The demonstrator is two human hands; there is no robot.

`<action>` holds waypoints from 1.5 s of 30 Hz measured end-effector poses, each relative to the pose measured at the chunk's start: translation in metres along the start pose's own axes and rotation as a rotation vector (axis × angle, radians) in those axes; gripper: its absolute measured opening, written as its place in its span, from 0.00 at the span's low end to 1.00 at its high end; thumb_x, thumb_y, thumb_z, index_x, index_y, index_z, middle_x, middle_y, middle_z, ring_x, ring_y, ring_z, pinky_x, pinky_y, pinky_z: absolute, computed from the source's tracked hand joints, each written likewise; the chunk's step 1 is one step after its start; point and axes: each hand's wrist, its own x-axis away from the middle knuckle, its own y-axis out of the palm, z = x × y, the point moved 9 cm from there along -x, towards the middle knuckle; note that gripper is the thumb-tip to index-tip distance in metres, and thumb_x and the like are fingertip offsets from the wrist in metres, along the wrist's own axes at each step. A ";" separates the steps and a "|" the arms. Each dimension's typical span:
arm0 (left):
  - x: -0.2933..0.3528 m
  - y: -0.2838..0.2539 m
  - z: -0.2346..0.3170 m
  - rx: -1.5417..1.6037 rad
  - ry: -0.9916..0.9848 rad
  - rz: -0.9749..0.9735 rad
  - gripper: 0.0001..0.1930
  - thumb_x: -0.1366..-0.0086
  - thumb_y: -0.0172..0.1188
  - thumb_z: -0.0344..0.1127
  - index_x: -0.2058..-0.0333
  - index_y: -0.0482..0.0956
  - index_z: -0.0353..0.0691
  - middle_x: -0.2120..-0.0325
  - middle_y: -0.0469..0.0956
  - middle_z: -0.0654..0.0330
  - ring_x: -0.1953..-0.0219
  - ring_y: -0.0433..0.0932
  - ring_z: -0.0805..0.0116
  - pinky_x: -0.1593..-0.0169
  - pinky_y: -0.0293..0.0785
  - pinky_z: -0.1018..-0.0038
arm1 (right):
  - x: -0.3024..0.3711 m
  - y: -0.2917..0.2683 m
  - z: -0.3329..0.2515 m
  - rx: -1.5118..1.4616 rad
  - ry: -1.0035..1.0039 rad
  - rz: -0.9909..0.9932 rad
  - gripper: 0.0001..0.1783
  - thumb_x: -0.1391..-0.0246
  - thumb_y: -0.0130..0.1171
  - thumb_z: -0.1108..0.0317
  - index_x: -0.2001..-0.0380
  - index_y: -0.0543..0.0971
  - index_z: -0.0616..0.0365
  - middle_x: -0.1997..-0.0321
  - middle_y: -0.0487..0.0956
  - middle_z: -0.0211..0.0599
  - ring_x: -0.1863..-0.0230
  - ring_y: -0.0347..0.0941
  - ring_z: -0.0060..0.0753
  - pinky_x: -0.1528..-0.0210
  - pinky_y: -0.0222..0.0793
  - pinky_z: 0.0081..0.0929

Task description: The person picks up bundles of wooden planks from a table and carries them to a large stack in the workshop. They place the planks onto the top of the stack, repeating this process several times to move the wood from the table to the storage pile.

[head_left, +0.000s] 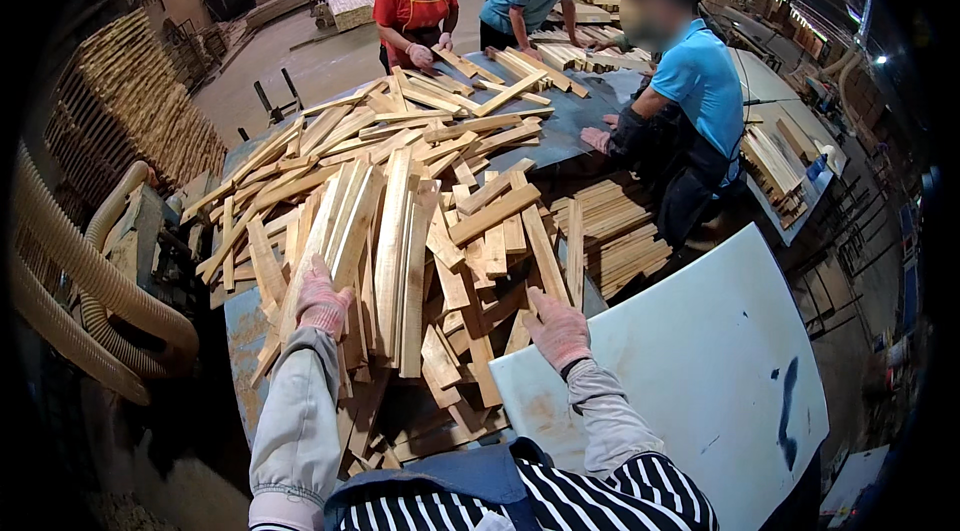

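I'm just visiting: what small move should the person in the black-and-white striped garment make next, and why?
Perhaps bring the pink-gloved right hand leftward to steady the long, pale wooden strips. The pink-gloved left hand is on them alone, they lean on an untidy heap, and the right hand is apart from them, by the edge of the large, smooth white board.

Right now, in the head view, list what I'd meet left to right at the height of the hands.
Cream ribbed hoses, gloved left hand, wooden strips between the hands, gloved right hand, pale panel.
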 end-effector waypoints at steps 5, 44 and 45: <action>0.002 -0.001 0.000 0.017 -0.015 -0.026 0.56 0.43 0.73 0.44 0.25 0.46 0.37 0.32 0.62 0.35 0.30 0.63 0.40 0.28 0.62 0.61 | 0.000 -0.001 -0.001 -0.002 0.008 -0.007 0.32 0.40 0.59 0.51 0.35 0.73 0.51 0.38 0.80 0.44 0.41 0.77 0.50 0.37 0.70 0.43; 0.006 -0.006 0.004 0.004 -0.027 -0.026 0.53 0.39 0.71 0.45 0.24 0.45 0.39 0.33 0.63 0.37 0.32 0.66 0.39 0.30 0.65 0.58 | -0.001 0.004 0.000 0.010 0.038 -0.060 0.34 0.39 0.58 0.49 0.33 0.72 0.50 0.38 0.79 0.43 0.39 0.75 0.47 0.35 0.68 0.42; 0.006 -0.006 0.003 0.001 -0.026 -0.020 0.54 0.39 0.71 0.45 0.24 0.45 0.39 0.33 0.62 0.37 0.32 0.65 0.39 0.30 0.64 0.58 | -0.001 0.004 0.000 0.010 0.036 -0.059 0.34 0.39 0.58 0.49 0.33 0.72 0.50 0.38 0.79 0.43 0.38 0.75 0.47 0.35 0.68 0.42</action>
